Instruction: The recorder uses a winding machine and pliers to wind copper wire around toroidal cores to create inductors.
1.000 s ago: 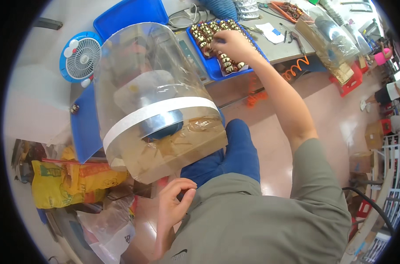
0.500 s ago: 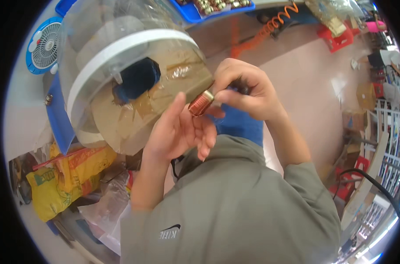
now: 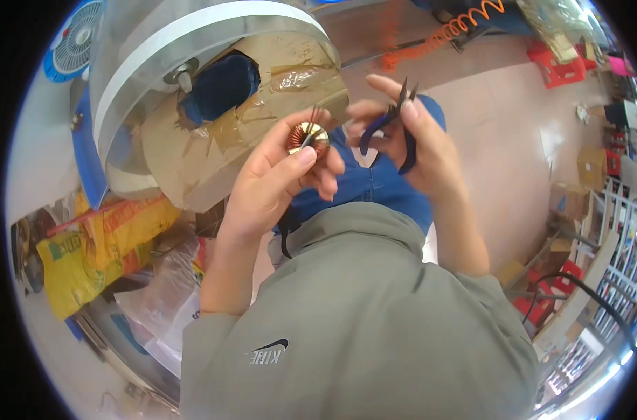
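Note:
Between the thumb and fingers of my left hand [image 3: 271, 171] is a ring-shaped coil [image 3: 308, 140] wound with copper wire. Its round face is turned up, and thin dark wire ends stick out at the top. My right hand [image 3: 434, 143] grips a pair of pliers [image 3: 396, 113] with dark blue handles. Their handles are spread and the narrow jaws point up and away, slightly apart. The pliers are to the right of the coil and do not touch it.
Just ahead on the left is a taped cardboard panel [image 3: 161, 150] with a dark blue pad [image 3: 224, 89], under a clear cover with a white rim [image 3: 213, 12]. A blue fan [image 3: 73, 43] and yellow bags [image 3: 70, 276] stand farther left. An orange coiled hose [image 3: 441, 36] hangs ahead; a red crate [image 3: 553, 66] is far right.
My right hand has moved away from the coil to the right, with the pliers now in plain sight. My left hand has closed on the coil, raised it and turned its face up.

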{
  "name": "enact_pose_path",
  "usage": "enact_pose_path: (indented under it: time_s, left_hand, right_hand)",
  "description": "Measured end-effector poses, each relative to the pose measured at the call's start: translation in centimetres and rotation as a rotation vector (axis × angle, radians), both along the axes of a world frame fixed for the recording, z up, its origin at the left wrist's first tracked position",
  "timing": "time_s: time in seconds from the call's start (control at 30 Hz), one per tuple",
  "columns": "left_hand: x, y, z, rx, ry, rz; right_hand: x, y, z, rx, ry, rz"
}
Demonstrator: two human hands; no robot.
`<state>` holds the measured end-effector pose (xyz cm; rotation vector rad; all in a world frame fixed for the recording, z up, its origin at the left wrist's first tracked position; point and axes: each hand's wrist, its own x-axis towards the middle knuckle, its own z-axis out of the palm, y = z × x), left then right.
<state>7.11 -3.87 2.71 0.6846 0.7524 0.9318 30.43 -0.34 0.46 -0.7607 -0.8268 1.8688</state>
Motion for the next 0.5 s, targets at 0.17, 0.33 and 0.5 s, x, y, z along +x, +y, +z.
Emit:
enact_pose_path:
  time_s: [0.17,0.33,0.5]
  left_hand:
    - [0.0,-1.2,-1.8,-0.292,-0.725,-0.082]
    - [-0.2,-2.5,-2.1,-0.259,-0.608,-0.154]
    - [-0.4,-2.6,-1.0,-0.094,0.155,-0.002]
  right_hand:
    - [-1.0,-0.5,-2.0,0.379,-0.316,0.105]
    - [-3.0,0.6,0.3,0.283,-0.102,0.256]
    - [-3.8,1.5,0.2,0.197,-0.228,0.271]
